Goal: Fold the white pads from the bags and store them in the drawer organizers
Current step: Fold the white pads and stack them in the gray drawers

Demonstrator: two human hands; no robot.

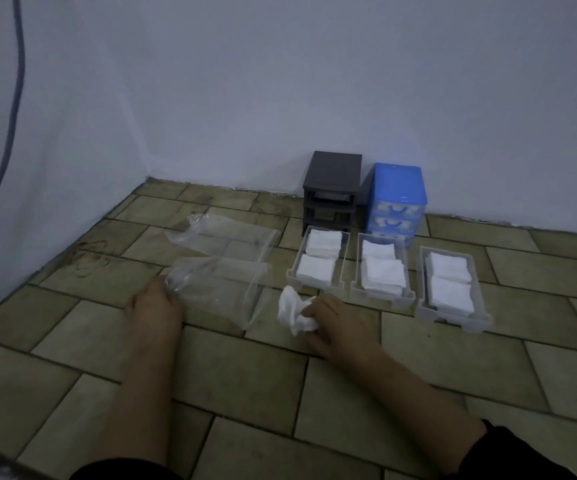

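Note:
My right hand [335, 323] grips a crumpled white pad [292, 311] just above the tiled floor, right of the near clear plastic bag [217, 292]. My left hand [153, 306] holds the left end of that bag. A second clear bag [224, 235] lies behind it. Three clear drawer trays sit on the floor to the right: the left tray [292, 273], the middle tray [408, 292] and the right tray [422, 306]. Each holds stacks of folded white pads [384, 271].
A dark grey drawer frame [333, 174] with its drawers out and a blue drawer organizer [399, 188] stand against the white wall behind the trays. A grey cable [16, 98] hangs down the left wall. The floor is beige tile.

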